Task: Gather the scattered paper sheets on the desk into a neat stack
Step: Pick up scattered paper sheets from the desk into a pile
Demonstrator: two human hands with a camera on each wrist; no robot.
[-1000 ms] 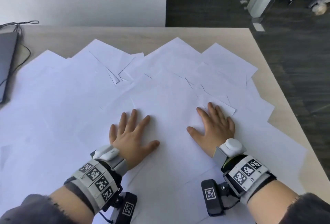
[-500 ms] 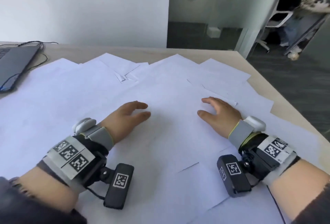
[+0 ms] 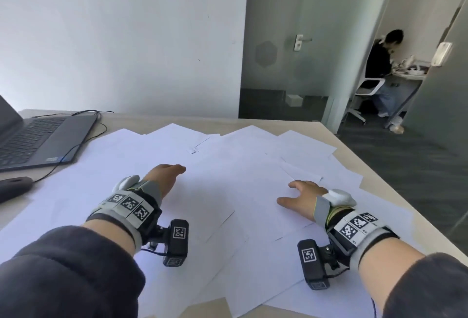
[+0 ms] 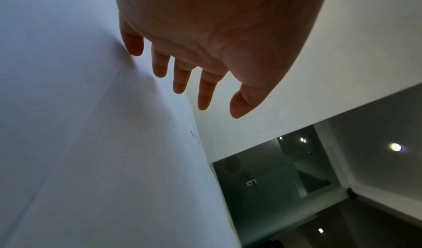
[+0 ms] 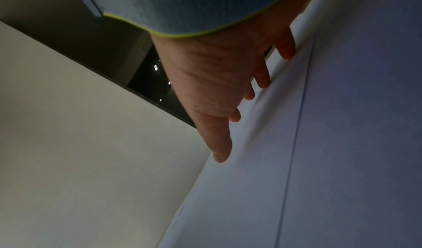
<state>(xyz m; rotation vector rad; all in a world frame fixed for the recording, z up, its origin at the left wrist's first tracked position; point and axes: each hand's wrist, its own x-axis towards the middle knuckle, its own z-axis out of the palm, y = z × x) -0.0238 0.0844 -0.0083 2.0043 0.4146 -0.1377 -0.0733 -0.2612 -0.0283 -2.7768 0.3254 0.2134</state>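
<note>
We see white paper sheets (image 3: 228,178) spread in overlapping layers over most of the pale wooden bench (image 3: 395,219), their corners fanning out toward the far edge and the right side, with bare wood showing along the right edge and at the near edge. Our left hand (image 3: 164,178) lies over the sheets left of the middle, palm down; from the left wrist view its fingers (image 4: 205,89) are straight and slightly spread, holding nothing, and we cannot tell whether the tips touch the paper. Our right hand (image 3: 301,200) is over the sheets to the right of the middle, well apart from the left one, with the thumb pointing inward. In the right wrist view its fingers (image 5: 284,47) reach down onto the paper with only a slight bend, and the tips appear to touch a sheet without gripping it. Both wrists carry bands with black-and-white markers, and a small black camera hangs below each. At the far left of the bench an open dark laptop (image 3: 38,138) sits just beside the paper, a thin black cable (image 3: 76,148) running by it. A dark object (image 3: 15,187) lies nearer us at the left edge. Beyond the bench, through a doorway, a person sits on a white chair (image 3: 369,89).
</note>
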